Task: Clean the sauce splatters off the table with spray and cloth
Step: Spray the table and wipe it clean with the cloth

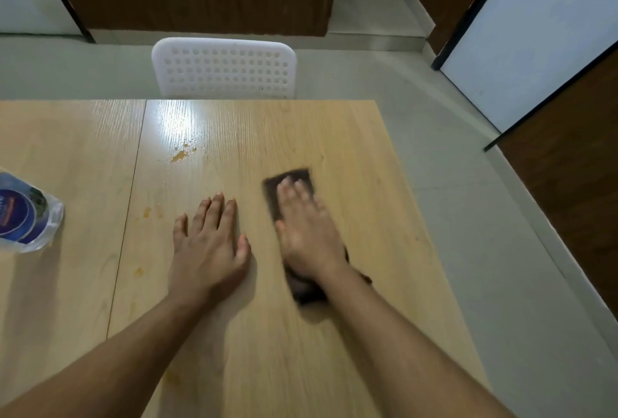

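**Right hand pressing a dark cloth flat on the table, left hand bracing beside it**

The right hand (306,233) is lying flat on a dark brown cloth (294,180) just right of the frame's centre, its fingers straight and pressing down rather than curling round the fabric. The cloth is showing beyond the fingertips as a rectangular patch and again below the wrist, where it is bunching into a darker fold; the hand and the cloth's edges are blurring.

The left hand (209,243) is resting palm down on the bare wood just left of the cloth, fingers extended and slightly spread, holding nothing. The two hands are sitting near each other without touching.

The light wooden table (334,136) is filling the lower and middle part of the frame, with a seam running from top to bottom left of centre. Orange sauce splatters (182,153) are sitting above and left of the left hand, close to a bright glare on the surface, and fainter orange spots are trailing down along the right side of the seam toward the lower left. The cloth is lying well apart from these marks.

At the left edge of the frame a clear plastic bottle (28,217) with a blue label is showing on the table, partly cut off. A white perforated chair back (224,68) is standing behind the table's far edge, at upper centre.
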